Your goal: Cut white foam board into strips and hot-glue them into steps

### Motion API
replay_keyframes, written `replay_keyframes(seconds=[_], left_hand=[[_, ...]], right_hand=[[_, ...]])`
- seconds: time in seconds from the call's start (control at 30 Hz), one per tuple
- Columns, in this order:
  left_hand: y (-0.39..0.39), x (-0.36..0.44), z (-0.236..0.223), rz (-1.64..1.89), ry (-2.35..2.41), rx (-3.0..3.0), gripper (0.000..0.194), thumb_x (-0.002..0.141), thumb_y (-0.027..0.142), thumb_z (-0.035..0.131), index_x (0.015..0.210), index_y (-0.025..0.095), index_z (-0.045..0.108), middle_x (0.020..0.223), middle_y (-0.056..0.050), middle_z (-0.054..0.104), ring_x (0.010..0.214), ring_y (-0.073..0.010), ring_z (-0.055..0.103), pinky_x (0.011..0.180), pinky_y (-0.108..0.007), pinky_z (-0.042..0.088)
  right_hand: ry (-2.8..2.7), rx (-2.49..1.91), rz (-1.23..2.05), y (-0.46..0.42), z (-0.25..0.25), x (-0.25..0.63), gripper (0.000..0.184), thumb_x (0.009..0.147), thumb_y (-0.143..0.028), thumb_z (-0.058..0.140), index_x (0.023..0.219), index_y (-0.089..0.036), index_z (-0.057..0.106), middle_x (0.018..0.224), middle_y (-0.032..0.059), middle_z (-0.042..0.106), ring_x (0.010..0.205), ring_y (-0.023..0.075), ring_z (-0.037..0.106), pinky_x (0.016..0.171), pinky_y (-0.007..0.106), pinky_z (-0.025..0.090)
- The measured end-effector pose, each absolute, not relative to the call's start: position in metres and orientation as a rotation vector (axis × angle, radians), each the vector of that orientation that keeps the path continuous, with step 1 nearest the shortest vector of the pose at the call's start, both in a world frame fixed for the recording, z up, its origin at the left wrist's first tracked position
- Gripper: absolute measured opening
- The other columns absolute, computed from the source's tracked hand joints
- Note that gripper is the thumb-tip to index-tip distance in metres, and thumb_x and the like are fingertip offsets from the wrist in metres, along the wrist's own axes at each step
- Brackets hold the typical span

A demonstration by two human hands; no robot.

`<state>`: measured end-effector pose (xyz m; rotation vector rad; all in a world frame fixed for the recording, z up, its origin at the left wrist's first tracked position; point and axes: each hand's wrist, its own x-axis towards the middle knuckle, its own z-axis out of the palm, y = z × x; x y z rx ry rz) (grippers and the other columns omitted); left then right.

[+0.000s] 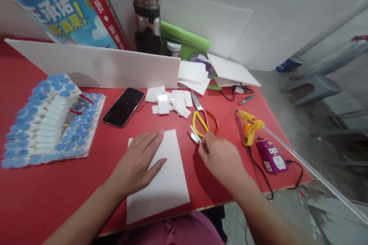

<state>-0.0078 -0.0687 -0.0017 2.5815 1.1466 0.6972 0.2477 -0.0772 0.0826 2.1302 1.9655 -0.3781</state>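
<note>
My left hand (pixel 140 160) lies flat on a white foam sheet (pixel 163 195) near the table's front edge, fingers stretched out, a ring on one. To the right of the sheet, my right hand (pixel 220 157) is closed in a pinch. A small green bit shows at its fingertips, but the hand hides what it holds. Just beyond those fingertips are small white slips (pixel 194 137). Scissors (pixel 204 119) with yellow and red handles lie past my right hand, blades pointing away. Small white cut pieces (pixel 168 102) are heaped behind the sheet.
A phone (pixel 124 107) and a model with blue rosettes and white steps (pixel 51 122) lie left. A yellow glue gun (pixel 247 124) with a long glue stick and a purple power socket (pixel 271 156) stand right. Behind are a white board (pixel 115 67) and a flask (pixel 145 11).
</note>
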Motion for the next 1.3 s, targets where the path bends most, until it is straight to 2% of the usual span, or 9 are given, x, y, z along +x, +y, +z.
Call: replay_keyframes(seconds=[0.23, 0.47, 0.57, 0.63, 0.7, 0.77, 0.87, 1.0, 1.3], left_hand=[[-0.070, -0.011, -0.002, 0.714, 1.190, 2.478, 0.071, 0.102, 0.036, 0.060, 0.165, 0.026, 0.031, 0.152, -0.016, 0.059, 0.137, -0.0354, 0.057, 0.113, -0.054, 0.046], [-0.068, -0.014, -0.003, 0.714, 1.225, 2.387, 0.067, 0.101, 0.038, 0.060, 0.163, 0.030, 0.035, 0.153, -0.012, 0.060, 0.138, -0.0343, 0.057, 0.115, -0.055, 0.044], [-0.068, -0.014, -0.003, 0.762, 1.221, 2.372, 0.067, 0.101, 0.037, 0.061, 0.163, 0.031, 0.035, 0.153, -0.011, 0.059, 0.138, -0.0343, 0.056, 0.116, -0.055, 0.043], [-0.070, -0.014, 0.000, 0.806, 1.210, 2.366, 0.068, 0.100, 0.034, 0.061, 0.163, 0.032, 0.035, 0.153, -0.011, 0.059, 0.137, -0.0338, 0.057, 0.115, -0.053, 0.043], [-0.071, -0.014, 0.004, 0.847, 1.191, 2.349, 0.068, 0.100, 0.032, 0.061, 0.163, 0.032, 0.035, 0.152, -0.012, 0.058, 0.134, -0.0330, 0.057, 0.114, -0.052, 0.045], [-0.072, -0.014, 0.008, 0.869, 1.167, 2.311, 0.068, 0.100, 0.029, 0.060, 0.163, 0.031, 0.034, 0.147, -0.012, 0.059, 0.132, -0.0318, 0.057, 0.111, -0.050, 0.047], [-0.071, -0.015, 0.010, 0.877, 1.101, 2.242, 0.067, 0.101, 0.027, 0.059, 0.164, 0.031, 0.034, 0.140, -0.012, 0.061, 0.129, -0.0301, 0.057, 0.109, -0.048, 0.050], [-0.069, -0.020, 0.009, 0.914, 1.067, 2.146, 0.062, 0.103, 0.028, 0.055, 0.163, 0.031, 0.037, 0.151, -0.013, 0.054, 0.136, -0.0315, 0.054, 0.112, -0.050, 0.048], [-0.072, -0.027, 0.003, 0.964, 1.012, 1.950, 0.038, 0.107, 0.030, 0.048, 0.145, 0.028, 0.051, 0.136, -0.010, 0.059, 0.124, -0.0272, 0.059, 0.109, -0.044, 0.050]], right_hand=[[1.994, 2.019, -1.189, -0.135, 0.109, 0.329, 0.021, 0.097, -0.031, 0.056, 0.077, -0.024, 0.058, 0.066, 0.0005, 0.067, 0.058, 0.0167, 0.059, 0.054, 0.027, 0.035], [1.635, 1.872, -0.983, -0.215, 0.109, 0.385, 0.012, 0.075, -0.018, 0.074, 0.080, -0.028, 0.075, 0.075, 0.0055, 0.078, 0.069, 0.0273, 0.074, 0.061, 0.032, 0.045], [1.748, 2.064, -1.114, -0.204, 0.104, 0.366, 0.018, 0.092, -0.033, 0.064, 0.102, -0.028, 0.077, 0.085, 0.0071, 0.081, 0.072, 0.0259, 0.075, 0.067, 0.036, 0.051], [1.901, 2.182, -1.371, -0.181, 0.096, 0.338, 0.028, 0.102, -0.044, 0.053, 0.110, -0.027, 0.075, 0.097, 0.0069, 0.081, 0.079, 0.0225, 0.075, 0.073, 0.035, 0.054], [1.996, 2.224, -1.754, -0.153, 0.082, 0.303, 0.026, 0.101, -0.044, 0.057, 0.111, -0.025, 0.072, 0.100, 0.0057, 0.079, 0.088, 0.0206, 0.075, 0.079, 0.033, 0.056], [1.920, 2.051, -2.272, -0.128, 0.064, 0.268, 0.031, 0.096, -0.044, 0.067, 0.116, -0.021, 0.068, 0.094, 0.0037, 0.077, 0.076, 0.0171, 0.073, 0.070, 0.030, 0.056], [1.561, 1.720, -2.854, -0.099, 0.042, 0.229, 0.045, 0.083, -0.052, 0.080, 0.109, -0.017, 0.067, 0.066, -0.0059, 0.063, 0.045, 0.0088, 0.053, 0.043, 0.021, 0.040], [1.279, 1.516, -3.180, -0.076, 0.032, 0.209, 0.063, 0.064, -0.058, 0.094, 0.103, -0.017, 0.065, 0.059, -0.0090, 0.061, 0.035, 0.0031, 0.035, 0.033, 0.018, 0.022], [1.384, 1.323, -3.180, -0.058, 0.058, 0.187, 0.060, 0.063, -0.055, 0.096, 0.096, -0.021, 0.060, 0.061, -0.0109, 0.060, 0.036, 0.0027, 0.035, 0.034, 0.018, 0.024]])
